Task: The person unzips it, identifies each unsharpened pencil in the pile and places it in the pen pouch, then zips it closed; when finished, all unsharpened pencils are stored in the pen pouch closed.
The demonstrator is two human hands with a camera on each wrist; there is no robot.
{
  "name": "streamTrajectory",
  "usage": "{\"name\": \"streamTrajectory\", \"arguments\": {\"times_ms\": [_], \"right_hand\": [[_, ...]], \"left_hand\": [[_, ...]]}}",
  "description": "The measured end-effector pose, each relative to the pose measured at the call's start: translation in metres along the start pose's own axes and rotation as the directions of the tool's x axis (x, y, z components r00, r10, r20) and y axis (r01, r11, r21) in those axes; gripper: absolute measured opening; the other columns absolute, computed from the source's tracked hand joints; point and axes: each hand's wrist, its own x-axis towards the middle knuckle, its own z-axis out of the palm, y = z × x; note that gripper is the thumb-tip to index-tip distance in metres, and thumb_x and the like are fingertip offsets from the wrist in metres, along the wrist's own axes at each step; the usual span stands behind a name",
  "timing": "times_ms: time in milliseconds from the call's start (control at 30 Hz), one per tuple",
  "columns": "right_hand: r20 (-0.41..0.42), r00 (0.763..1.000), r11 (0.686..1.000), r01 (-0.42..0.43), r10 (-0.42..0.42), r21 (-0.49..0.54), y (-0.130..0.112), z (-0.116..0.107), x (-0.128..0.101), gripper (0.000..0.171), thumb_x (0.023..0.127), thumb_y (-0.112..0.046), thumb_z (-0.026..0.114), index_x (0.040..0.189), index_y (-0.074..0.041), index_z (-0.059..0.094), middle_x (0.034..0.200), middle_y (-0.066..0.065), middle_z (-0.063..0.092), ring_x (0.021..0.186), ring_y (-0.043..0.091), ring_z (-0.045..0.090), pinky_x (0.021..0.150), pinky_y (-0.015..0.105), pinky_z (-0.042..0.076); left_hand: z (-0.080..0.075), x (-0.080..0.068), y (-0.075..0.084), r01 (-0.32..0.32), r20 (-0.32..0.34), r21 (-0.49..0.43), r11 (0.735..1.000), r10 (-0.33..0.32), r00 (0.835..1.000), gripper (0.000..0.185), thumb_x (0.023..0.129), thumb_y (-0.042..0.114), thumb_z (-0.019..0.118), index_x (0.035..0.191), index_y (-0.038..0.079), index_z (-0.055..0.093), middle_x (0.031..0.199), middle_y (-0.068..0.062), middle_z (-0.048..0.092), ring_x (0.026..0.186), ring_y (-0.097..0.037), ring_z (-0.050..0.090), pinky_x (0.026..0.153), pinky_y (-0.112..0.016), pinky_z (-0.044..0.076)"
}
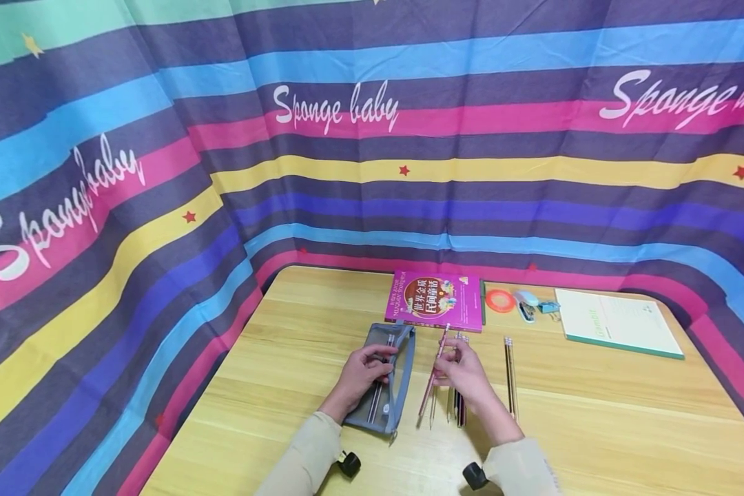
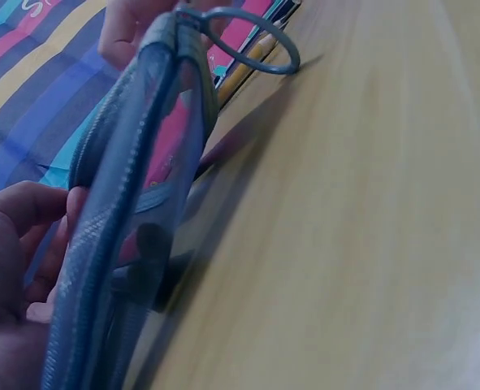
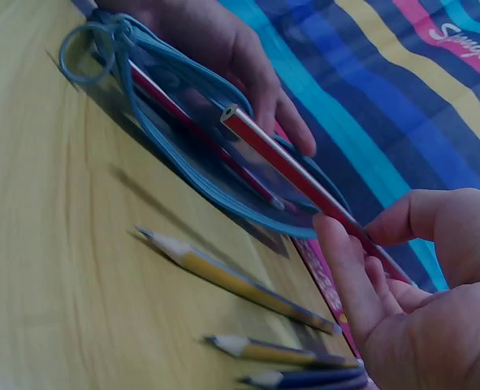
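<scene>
My left hand (image 1: 362, 375) holds the edge of a grey-blue see-through zip pencil case (image 1: 359, 411), its fingers pinching the rim in the left wrist view. The case's mouth gapes toward the right, and a red pencil (image 3: 199, 134) shows inside it. Between thumb and fingers, my right hand (image 1: 465, 372) pinches another red pencil (image 3: 280, 158), tilted, its flat unsharpened end beside the opening in the right wrist view. Under and beside that hand, several pencils lie on the table, among them a yellow one (image 3: 240, 280) with a sharpened tip.
Further right lie more pencils (image 1: 510, 379). Behind the case is a purple book (image 1: 465, 303). An orange ring (image 1: 500, 300), a small blue stapler (image 1: 526, 310), blue binder clips (image 1: 548, 308) and a pale notebook (image 1: 620, 324) lie at the back right. A striped curtain (image 1: 359, 200) surrounds the table.
</scene>
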Motion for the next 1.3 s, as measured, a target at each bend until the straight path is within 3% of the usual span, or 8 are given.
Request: {"name": "streamTrajectory", "arguments": {"times_ms": [200, 500, 1000, 1133, 1300], "right_hand": [[-0.019, 0.999, 0.999, 0.031, -0.031, 0.029, 0.001, 0.018, 0.001, 0.048, 0.093, 0.013, 0.056, 0.138, 0.01, 0.042, 0.097, 0.014, 0.054, 0.073, 0.021, 0.065, 0.07, 0.036, 0.065], [-0.064, 0.997, 0.999, 0.048, -0.049, -0.022, 0.006, 0.035, 0.003, 0.048, 0.09, 0.012, 0.061, 0.135, 0.007, 0.045, 0.097, 0.013, 0.057, 0.069, 0.019, 0.066, 0.069, 0.04, 0.066], [-0.02, 0.999, 0.997, 0.043, -0.044, -0.07, 0.016, 0.057, 0.005, 0.04, 0.09, 0.011, 0.065, 0.127, 0.008, 0.05, 0.091, 0.012, 0.059, 0.068, 0.018, 0.064, 0.065, 0.039, 0.065], [0.025, 0.999, 0.996, 0.044, -0.042, -0.073, 0.019, 0.063, 0.004, 0.04, 0.091, 0.009, 0.065, 0.128, 0.008, 0.049, 0.091, 0.013, 0.059, 0.067, 0.018, 0.064, 0.065, 0.039, 0.065], [0.038, 0.999, 0.996, 0.039, -0.036, -0.08, 0.021, 0.065, 0.004, 0.041, 0.092, 0.008, 0.065, 0.13, 0.008, 0.048, 0.093, 0.014, 0.06, 0.069, 0.019, 0.065, 0.065, 0.038, 0.065]], "left_hand": [[0.004, 0.001, 0.001, -0.006, -0.002, -0.019, 1.0, 0.006, 1.0, 0.04, 0.09, -0.006, 0.071, 0.129, -0.01, 0.064, 0.113, -0.02, 0.063, 0.068, -0.004, 0.061, 0.064, -0.021, 0.059], [0.006, 0.002, 0.003, -0.012, 0.018, -0.033, 0.999, 0.013, 1.0, 0.042, 0.09, -0.006, 0.07, 0.131, -0.011, 0.062, 0.109, -0.008, 0.064, 0.067, -0.004, 0.062, 0.065, -0.022, 0.059], [0.005, 0.003, 0.002, -0.043, -0.005, 0.016, 0.999, 0.043, 0.999, 0.039, 0.09, -0.006, 0.071, 0.129, -0.009, 0.065, 0.115, -0.027, 0.065, 0.067, -0.004, 0.064, 0.064, -0.021, 0.059], [0.004, 0.004, 0.0, -0.07, -0.042, 0.048, 0.996, 0.072, 0.997, 0.037, 0.089, -0.006, 0.071, 0.126, -0.007, 0.067, 0.114, -0.028, 0.066, 0.066, -0.003, 0.064, 0.064, -0.02, 0.058], [0.004, 0.003, -0.001, -0.09, -0.041, 0.073, 0.993, 0.093, 0.995, 0.036, 0.089, -0.005, 0.071, 0.125, -0.005, 0.069, 0.108, -0.027, 0.069, 0.065, -0.005, 0.064, 0.063, -0.02, 0.058]]}}
